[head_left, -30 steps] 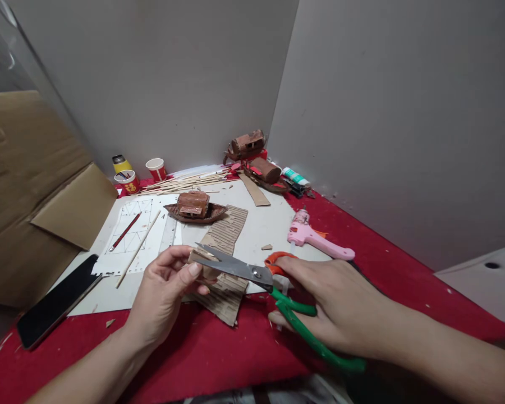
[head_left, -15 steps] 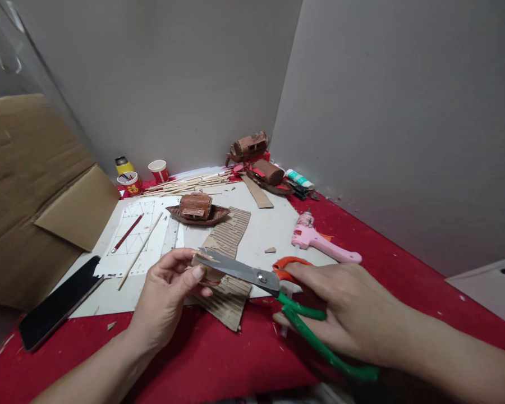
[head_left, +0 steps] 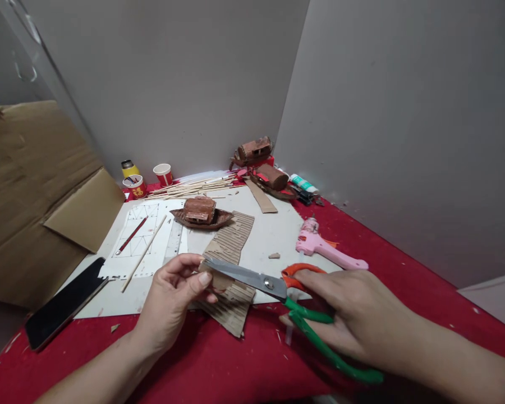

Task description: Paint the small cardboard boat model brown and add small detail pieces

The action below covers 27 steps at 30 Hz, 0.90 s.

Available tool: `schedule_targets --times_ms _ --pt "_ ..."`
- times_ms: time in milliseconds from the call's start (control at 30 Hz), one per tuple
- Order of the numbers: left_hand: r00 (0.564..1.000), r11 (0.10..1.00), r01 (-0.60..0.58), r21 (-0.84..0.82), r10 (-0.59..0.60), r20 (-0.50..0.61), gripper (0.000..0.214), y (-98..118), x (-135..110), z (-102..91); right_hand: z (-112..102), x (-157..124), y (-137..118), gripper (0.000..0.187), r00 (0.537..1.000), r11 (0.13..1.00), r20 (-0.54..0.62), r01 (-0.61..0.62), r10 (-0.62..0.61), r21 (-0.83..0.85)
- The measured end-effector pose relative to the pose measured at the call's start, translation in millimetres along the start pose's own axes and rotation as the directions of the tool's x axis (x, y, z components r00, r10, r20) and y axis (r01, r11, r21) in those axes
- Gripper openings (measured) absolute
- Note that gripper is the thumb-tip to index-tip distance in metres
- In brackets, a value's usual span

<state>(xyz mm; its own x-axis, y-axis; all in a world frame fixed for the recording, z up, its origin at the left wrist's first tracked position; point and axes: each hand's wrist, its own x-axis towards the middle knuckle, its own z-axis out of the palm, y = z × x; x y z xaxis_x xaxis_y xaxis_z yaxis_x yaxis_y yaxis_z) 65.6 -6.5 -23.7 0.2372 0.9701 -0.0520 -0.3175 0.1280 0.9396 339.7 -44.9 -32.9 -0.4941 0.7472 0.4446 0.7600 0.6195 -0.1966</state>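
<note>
Between the thumb and fingers of my left hand (head_left: 174, 297) is a small piece of cardboard (head_left: 219, 283), partly hidden by the blades. My right hand (head_left: 353, 311) grips a pair of scissors (head_left: 246, 275) with orange and green handles. The scissor blades point left, nearly closed, their tips at the cardboard's upper edge by my left fingertips. Below and behind lies a strip of corrugated cardboard (head_left: 231, 238) with its ridges bare. A brown model boat (head_left: 200, 213) with a rounded cabin stands just beyond it.
A pink glue gun (head_left: 326, 249) lies at the right. Two more model boats (head_left: 273, 177), wooden sticks (head_left: 189, 188) and paper cups (head_left: 163, 175) stand at the back. To the left are a drawing sheet (head_left: 145, 233), a phone (head_left: 65, 303) and a large cardboard box (head_left: 33, 207).
The scissor blades have closed further at the cardboard's edge. My view has shifted slightly, so everything sits a little lower and further right. Both hands keep their holds.
</note>
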Motion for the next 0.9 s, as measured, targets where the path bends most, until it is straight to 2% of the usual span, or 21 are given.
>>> schedule_targets --times_ms 267,367,567,900 --pt "1.0 1.0 -0.012 0.024 0.012 0.018 0.023 0.3 -0.3 -1.1 -10.7 5.8 -2.8 0.022 0.999 1.0 0.036 -0.013 0.014 -0.026" --pt "1.0 1.0 -0.015 0.018 0.015 0.006 0.023 1.0 -1.9 -0.2 -7.0 4.1 -1.9 0.024 0.996 0.998 0.072 -0.044 0.046 -0.037" --pt "1.0 1.0 -0.023 -0.001 0.023 0.004 0.022 2.7 -2.3 2.9 1.0 1.3 -0.3 0.028 0.995 0.996 0.052 -0.078 0.08 -0.039" --pt "0.999 0.999 -0.04 0.006 0.04 0.024 0.019 2.6 -0.9 2.1 -11.1 6.9 -5.4 0.019 0.995 0.999 0.087 -0.052 0.052 0.0"
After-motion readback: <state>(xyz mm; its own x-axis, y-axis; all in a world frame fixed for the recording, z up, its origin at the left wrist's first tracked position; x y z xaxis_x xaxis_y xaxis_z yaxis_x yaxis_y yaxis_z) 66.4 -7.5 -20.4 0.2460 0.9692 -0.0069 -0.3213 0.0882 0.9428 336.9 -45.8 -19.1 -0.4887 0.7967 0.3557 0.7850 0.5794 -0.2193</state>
